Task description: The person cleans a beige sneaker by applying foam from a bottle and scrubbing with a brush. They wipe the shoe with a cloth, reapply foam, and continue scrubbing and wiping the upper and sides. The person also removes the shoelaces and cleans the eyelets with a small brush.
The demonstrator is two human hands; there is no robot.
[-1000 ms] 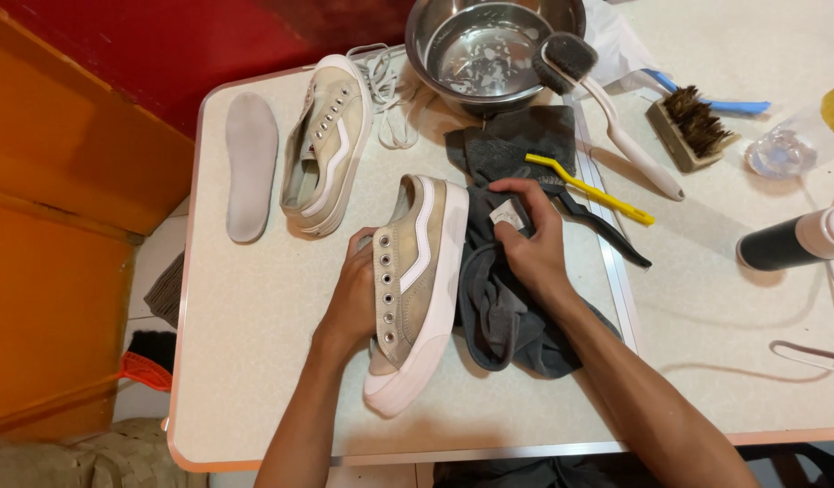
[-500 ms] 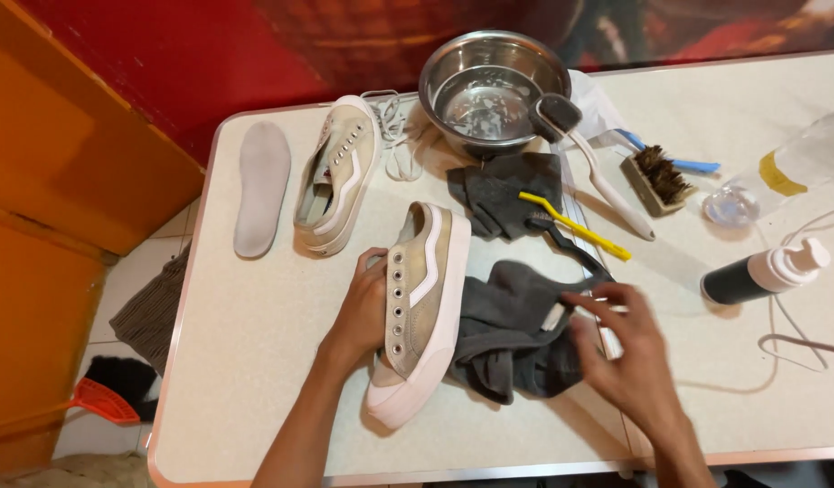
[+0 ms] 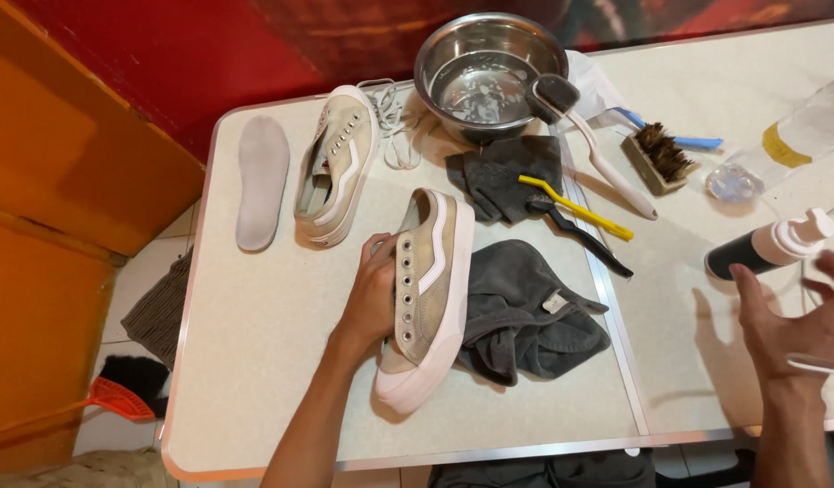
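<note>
My left hand (image 3: 372,294) grips a beige sneaker (image 3: 428,298) with a white sole, tipped on its side on the pale table (image 3: 263,361). A dark grey cloth (image 3: 525,316) lies crumpled just right of the sneaker. My right hand (image 3: 801,321) hovers open at the right, fingers spread, close to a black pump bottle (image 3: 768,246) with a white top that lies on its side. It holds nothing. A second beige sneaker (image 3: 337,164) rests further back, with a grey insole (image 3: 261,179) to its left.
A steel bowl (image 3: 485,72) with water stands at the back, a long-handled white brush (image 3: 598,154) leaning on it. A yellow and a black toothbrush (image 3: 575,210) lie on another dark cloth. A wooden bristle brush (image 3: 656,155), a clear plastic bottle (image 3: 787,145) and white laces (image 3: 394,126) lie nearby.
My right hand has left the grey cloth and moved right, toward the pump bottle. My left hand still holds the sneaker. The camera view has shifted.
</note>
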